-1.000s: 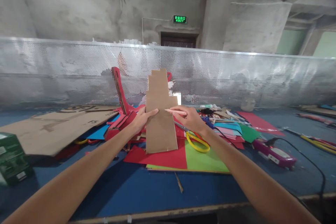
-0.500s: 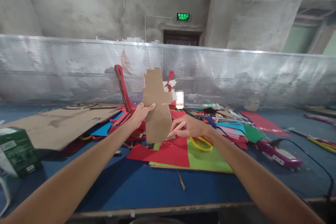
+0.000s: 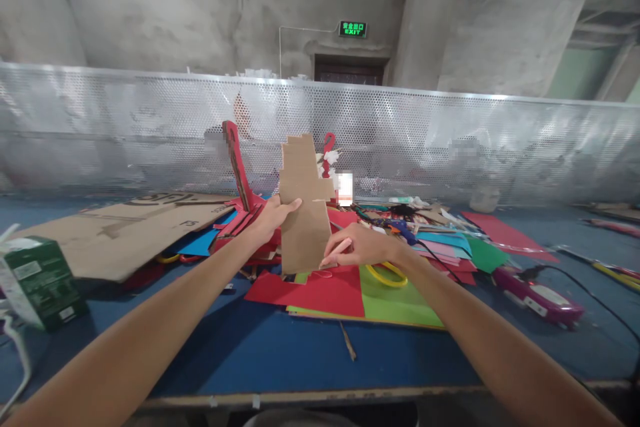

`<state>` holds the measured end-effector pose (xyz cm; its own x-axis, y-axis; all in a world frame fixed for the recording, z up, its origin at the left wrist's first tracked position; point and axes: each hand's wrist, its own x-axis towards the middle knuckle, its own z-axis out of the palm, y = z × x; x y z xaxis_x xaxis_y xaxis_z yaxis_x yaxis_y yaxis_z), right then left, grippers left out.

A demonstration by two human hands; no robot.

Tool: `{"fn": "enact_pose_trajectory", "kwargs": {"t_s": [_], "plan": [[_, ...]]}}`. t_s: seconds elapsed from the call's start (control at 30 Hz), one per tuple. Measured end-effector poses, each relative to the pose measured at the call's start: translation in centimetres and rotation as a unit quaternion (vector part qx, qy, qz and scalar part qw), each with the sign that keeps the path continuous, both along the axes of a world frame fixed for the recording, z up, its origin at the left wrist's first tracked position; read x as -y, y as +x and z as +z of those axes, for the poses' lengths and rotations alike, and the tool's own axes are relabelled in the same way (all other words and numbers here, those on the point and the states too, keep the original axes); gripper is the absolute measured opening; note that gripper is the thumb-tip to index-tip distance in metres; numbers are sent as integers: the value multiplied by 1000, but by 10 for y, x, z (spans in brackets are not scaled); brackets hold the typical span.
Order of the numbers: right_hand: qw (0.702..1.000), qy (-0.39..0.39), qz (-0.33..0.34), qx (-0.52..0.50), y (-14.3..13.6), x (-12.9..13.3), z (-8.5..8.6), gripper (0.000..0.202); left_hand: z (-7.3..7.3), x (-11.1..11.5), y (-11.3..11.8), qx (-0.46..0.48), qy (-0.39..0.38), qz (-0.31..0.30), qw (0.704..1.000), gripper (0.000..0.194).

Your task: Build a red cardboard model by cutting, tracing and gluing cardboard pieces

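Upright over the middle of the table stands a brown cardboard piece (image 3: 305, 227) with a stepped top and a tab jutting from its right side. My left hand (image 3: 280, 213) grips its left edge, thumb across the front face. At the lower right corner, my right hand (image 3: 353, 247) is closed with its fingertips pinched against the cardboard. Whether a small thing is also between those fingers I cannot make out. Red paper (image 3: 320, 297) and lime green paper (image 3: 400, 303) lie beneath. A yellow loop (image 3: 387, 275) shows just under my right wrist.
A red-covered upright cardboard shape (image 3: 239, 167) rises behind my left hand. Large flat cardboard (image 3: 135, 233) and a green box (image 3: 45, 283) lie to the left. A blue glue gun (image 3: 403, 230), coloured sheets and a purple device (image 3: 537, 297) with a cord occupy the right.
The whole view has shifted slightly, so most things appear a little to the right. Both hands keep their places on the cardboard piece, which looks slightly more upright.
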<state>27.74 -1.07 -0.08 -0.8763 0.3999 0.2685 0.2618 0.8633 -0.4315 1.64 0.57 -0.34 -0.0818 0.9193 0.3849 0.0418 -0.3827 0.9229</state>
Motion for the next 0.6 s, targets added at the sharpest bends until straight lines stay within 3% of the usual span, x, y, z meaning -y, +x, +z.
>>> {"fn": "enact_pose_trajectory", "kwargs": {"t_s": [0.13,0.33,0.5,0.6], "plan": [[999,25,-24,-29,-1,-2,-1,18,1,1,1,-2,-3,6,1000,66],[1000,-3,-7,12,-1,-1,0,17,0,0,2,4,-5,9,1000,64],[998,28,-36,-40,0,-2,-1,21,1,2,2,1,-2,7,1000,63],[1000,12,-14,-17,0,-3,-2,20,2,3,3,0,-2,4,1000,62]]}}
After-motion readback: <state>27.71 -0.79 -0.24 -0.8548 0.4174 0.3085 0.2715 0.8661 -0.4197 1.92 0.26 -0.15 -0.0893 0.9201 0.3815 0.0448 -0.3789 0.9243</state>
